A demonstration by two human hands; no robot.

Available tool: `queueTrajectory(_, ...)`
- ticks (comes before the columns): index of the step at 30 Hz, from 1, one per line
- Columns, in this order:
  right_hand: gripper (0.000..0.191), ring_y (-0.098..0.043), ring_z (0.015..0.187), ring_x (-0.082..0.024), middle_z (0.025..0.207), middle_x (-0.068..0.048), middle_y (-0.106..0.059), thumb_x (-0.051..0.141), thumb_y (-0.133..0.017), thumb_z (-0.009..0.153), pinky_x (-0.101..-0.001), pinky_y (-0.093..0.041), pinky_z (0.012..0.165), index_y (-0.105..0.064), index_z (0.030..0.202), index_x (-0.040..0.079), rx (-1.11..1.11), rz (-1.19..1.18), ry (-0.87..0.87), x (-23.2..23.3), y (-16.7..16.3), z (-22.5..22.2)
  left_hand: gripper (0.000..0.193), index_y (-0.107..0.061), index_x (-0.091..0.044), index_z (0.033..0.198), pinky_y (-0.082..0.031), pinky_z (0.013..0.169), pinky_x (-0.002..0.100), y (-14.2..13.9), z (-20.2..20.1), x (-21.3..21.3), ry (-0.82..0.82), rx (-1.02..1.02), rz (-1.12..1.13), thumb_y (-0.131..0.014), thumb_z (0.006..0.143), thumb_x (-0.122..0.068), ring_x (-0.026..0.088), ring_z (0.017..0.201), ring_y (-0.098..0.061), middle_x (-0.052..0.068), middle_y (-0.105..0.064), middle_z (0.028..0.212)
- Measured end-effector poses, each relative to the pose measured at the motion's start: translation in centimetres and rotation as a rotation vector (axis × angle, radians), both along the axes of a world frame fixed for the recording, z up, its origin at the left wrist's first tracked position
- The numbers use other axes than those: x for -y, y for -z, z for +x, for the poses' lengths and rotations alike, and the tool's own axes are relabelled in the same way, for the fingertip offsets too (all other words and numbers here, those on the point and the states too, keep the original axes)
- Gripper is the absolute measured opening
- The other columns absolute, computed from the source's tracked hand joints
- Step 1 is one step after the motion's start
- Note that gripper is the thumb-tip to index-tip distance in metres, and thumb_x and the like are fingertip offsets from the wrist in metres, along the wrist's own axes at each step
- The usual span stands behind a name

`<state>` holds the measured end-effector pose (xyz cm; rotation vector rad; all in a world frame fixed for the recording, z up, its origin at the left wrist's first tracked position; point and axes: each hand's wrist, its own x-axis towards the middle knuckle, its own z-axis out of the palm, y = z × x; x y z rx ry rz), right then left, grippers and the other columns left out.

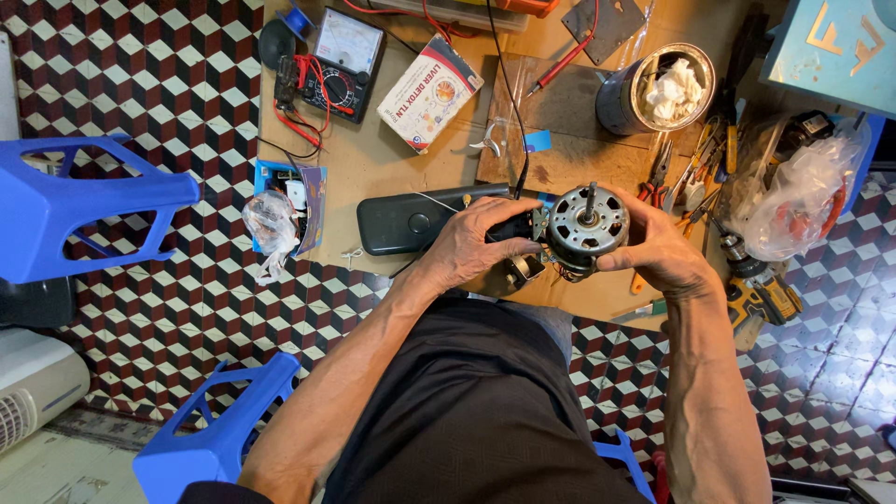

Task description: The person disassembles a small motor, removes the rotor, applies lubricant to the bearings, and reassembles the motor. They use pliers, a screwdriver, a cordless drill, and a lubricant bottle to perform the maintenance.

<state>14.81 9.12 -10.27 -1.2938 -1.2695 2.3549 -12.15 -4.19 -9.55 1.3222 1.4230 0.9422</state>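
A round grey electric motor (586, 227) with a steel shaft pointing up is held over the low wooden workboard (373, 159). My right hand (658, 247) cups its right side. My left hand (476, 243) grips the black part (511, 227) fixed to the motor's left side, with a small metal bracket and wires hanging below it. A black cable (505, 103) runs from the top of the board down to the motor.
On the board lie a dark oblong housing (411, 220), an analogue multimeter (338, 63), a white carton (431, 91), a tin with rags (656, 90), pliers (656, 173) and screwdrivers. A plastic bag (798, 191) and cordless drill (761, 297) sit right. Blue stools (79, 201) stand left.
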Motion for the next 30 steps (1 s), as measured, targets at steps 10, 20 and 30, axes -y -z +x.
queueTrajectory(10, 0.118, -0.059, 0.132, -0.022, 0.137, -0.009, -0.067, 0.017, -0.095, 0.042, -0.0382, -0.039, 0.116, -0.051, 0.151, 0.006, 0.094, 0.095, -0.127, -0.4, -1.5, -0.7, 0.057, -0.065, -0.016, 0.136, -0.049, 0.110, 0.038, -0.3, -0.1, -0.1, 0.009, -0.019, 0.026, -0.077, 0.088, -0.044, 0.025, 0.126, -0.062, 0.007, -0.072, 0.130)
queueTrajectory(20, 0.112, -0.059, 0.132, -0.021, 0.133, -0.007, -0.070, 0.018, -0.094, 0.041, -0.0374, -0.039, 0.116, -0.056, 0.146, 0.009, 0.154, 0.102, -0.164, 0.0, -2.1, -1.6, 0.057, -0.066, -0.017, 0.135, -0.047, 0.112, 0.041, 0.1, -0.2, -0.2, 0.023, -0.011, 0.016, -0.079, 0.086, -0.042, 0.027, 0.129, -0.060, 0.007, -0.071, 0.132)
queueTrajectory(30, 0.108, -0.059, 0.129, -0.022, 0.133, -0.008, -0.069, 0.017, -0.094, 0.046, -0.0372, -0.040, 0.114, -0.056, 0.146, 0.005, 0.099, 0.079, -0.176, -0.4, -1.8, -1.3, 0.057, -0.066, -0.017, 0.134, -0.047, 0.113, 0.042, 0.0, -0.3, -0.3, 0.021, -0.033, -0.001, -0.081, 0.085, -0.041, 0.027, 0.132, -0.060, 0.007, -0.069, 0.135)
